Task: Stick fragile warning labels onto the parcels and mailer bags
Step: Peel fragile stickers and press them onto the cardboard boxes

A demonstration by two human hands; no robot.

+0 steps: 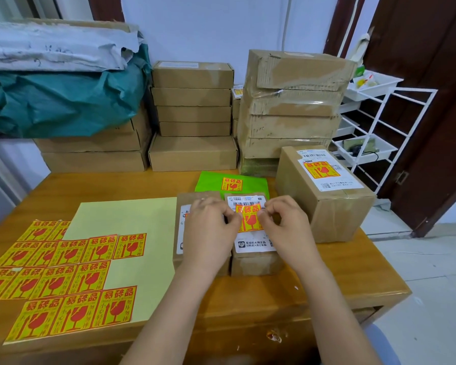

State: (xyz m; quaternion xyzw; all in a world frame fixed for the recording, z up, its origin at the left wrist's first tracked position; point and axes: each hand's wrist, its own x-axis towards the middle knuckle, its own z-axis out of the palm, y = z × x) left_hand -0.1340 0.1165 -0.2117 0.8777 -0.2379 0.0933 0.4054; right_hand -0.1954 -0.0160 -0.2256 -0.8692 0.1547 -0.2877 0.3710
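We've got both hands, left hand point(211, 224) and right hand point(281, 221), pinching a fragile label point(249, 216) over the small parcel point(256, 242), so next it probably needs pressing flat.

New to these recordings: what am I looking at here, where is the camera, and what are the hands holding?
There is no machine here. A person wears one camera on the head, looking forward and down, so you see their own arms. The left hand and right hand each pinch an edge of a yellow and red fragile label, held over the white shipping slip on a small brown parcel. A second small parcel lies beside it. On the wooden table also lie a sheet of spare labels, a green mailer bag and a bigger box, both already labelled. More cartons are stacked behind.
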